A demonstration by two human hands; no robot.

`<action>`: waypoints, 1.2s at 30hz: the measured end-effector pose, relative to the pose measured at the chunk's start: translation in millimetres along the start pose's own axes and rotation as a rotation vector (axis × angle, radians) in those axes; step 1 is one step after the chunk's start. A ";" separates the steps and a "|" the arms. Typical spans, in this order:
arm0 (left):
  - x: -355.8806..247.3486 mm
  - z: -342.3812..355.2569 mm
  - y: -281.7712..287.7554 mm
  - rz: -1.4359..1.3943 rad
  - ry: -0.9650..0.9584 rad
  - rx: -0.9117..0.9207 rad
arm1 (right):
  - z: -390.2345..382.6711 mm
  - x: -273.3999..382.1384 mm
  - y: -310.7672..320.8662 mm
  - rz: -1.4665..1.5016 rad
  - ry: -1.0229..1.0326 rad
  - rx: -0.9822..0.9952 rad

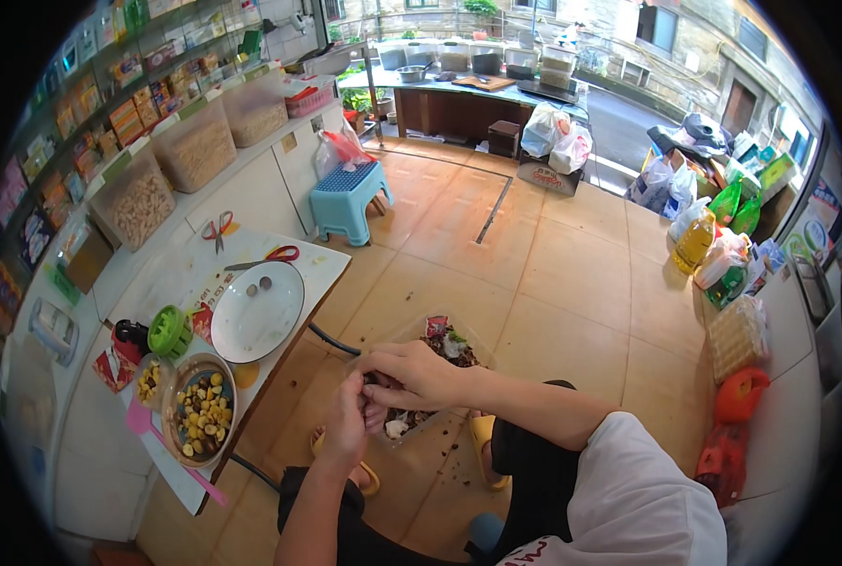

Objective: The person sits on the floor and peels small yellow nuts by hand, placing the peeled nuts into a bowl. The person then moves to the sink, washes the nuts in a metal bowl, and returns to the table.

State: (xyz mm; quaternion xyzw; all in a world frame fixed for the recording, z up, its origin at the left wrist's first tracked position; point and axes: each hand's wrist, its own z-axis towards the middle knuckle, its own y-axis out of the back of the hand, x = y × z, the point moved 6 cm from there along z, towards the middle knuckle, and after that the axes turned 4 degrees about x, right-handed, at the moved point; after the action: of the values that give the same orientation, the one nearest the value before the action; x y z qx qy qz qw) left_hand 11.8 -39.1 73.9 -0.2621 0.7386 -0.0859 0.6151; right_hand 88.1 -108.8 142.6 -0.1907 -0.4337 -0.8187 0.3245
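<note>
My left hand (355, 420) and my right hand (407, 375) meet with curled fingers around a small dark item, mostly hidden by them. Beneath them, a clear plastic container (454, 344) on the floor holds dark scraps and peelings. On the low white table (142, 264) to my left are a white plate (256, 325) with a few small round pieces, a bowl of yellow pieces (203, 426), a smaller bowl of yellow pieces (150, 382), a green plastic gadget (167, 329), a pink utensil (140, 415) and two pairs of red-handled scissors (279, 255).
A blue stool (350, 198) stands by shelves (128, 85) with food bins (190, 141). A counter (440, 108) spans the open front; bags (558, 141) lie beside it. Bottles (694, 241), bags and red containers (737, 396) line the right side. A black cable (331, 341) crosses the floor.
</note>
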 end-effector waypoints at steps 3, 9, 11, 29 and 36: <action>0.0 -1.1 0.9 0.063 -0.045 0.020 | -0.7 -0.4 0.8 0.016 -0.003 0.019; -6.1 1.3 -2.7 0.148 -0.157 0.053 | -1.4 1.6 4.9 -0.070 0.086 0.033; -13.5 -1.7 -6.3 0.224 -0.187 0.023 | -0.5 1.2 3.3 -0.129 0.141 0.011; -10.0 6.5 0.4 -0.197 0.019 0.156 | -7.1 -56.5 -6.6 0.549 -0.477 -0.152; -9.3 9.2 -3.4 -0.108 0.022 0.068 | -0.8 -27.3 1.8 0.029 -0.246 -0.107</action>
State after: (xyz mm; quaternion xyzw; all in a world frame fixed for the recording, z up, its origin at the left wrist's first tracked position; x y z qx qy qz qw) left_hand 22.5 -35.6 81.3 -0.2798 0.7269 -0.1469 0.6097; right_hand 108.9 -100.3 127.0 -0.3129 -0.4229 -0.8063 0.2703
